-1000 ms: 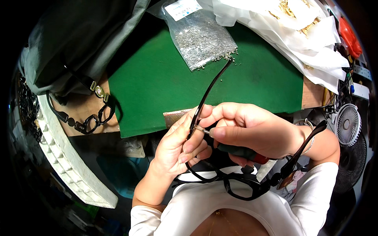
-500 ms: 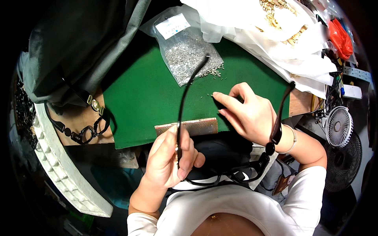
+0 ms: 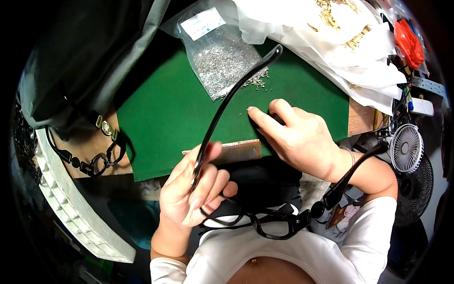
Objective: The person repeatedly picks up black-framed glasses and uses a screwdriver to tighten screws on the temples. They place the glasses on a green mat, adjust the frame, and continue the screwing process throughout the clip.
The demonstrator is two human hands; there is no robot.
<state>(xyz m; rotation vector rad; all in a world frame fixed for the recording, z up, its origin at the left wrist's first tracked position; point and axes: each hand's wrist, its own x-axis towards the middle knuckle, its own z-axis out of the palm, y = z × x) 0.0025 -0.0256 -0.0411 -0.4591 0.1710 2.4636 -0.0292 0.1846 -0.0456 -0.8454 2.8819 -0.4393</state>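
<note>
Centrally, a glossy black glasses frame with thick rims is spread open above the person's lap, its long curved side arms reaching up and outward. Beyond it, a green mat covers much of a wooden desk. On the mat lies a clear bag of tiny silvery pieces, some spilled at its lower corner; one side arm crosses in front of that bag. White sheeting with gold-coloured pieces fills the upper right, and more black eyewear lies at the left. The left hand grips the frame near one hinge, fingers curled and hiding part of it. The right hand is apart from the frame's front, index finger extended to the mat; whether it pinches anything, I cannot tell.
</note>
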